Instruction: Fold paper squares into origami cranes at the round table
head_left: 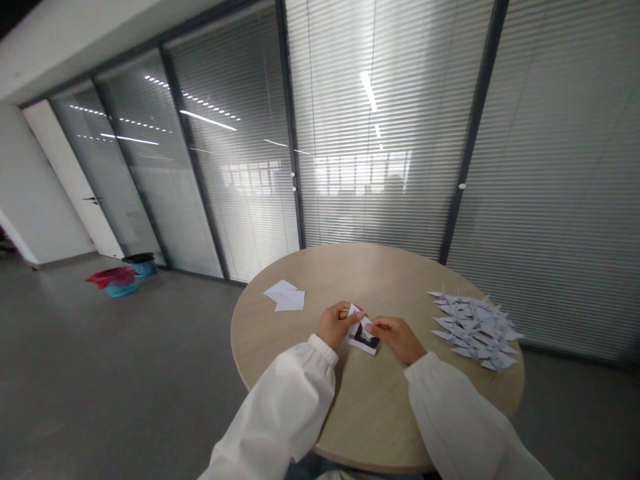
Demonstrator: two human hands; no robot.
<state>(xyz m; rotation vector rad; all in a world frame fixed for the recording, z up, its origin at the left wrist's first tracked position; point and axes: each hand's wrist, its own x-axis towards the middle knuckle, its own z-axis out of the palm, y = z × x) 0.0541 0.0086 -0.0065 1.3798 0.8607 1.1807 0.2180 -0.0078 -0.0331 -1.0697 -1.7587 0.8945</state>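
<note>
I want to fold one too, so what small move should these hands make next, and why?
Maybe press the folded paper flat, sliding the right hand's fingers along its crease. That hand and the left hand are pinching the paper above the table, and the paper cranes nearby look sharply creased.

White paper point(363, 337) with black print

Left hand point(340, 323) and right hand point(393, 337) close together, low over the round worktop point(370, 413)

The forearms, in white sleeves with gathered cuffs (left sleeve point(280, 400), right sleeve point(450, 413)), reach in from the lower corners of the view and angle toward each other near the worktop's middle. The left fingers point(345, 310) curl inward and the right fingers point(375, 327) extend in a pinch, their tips nearly meeting.
</note>
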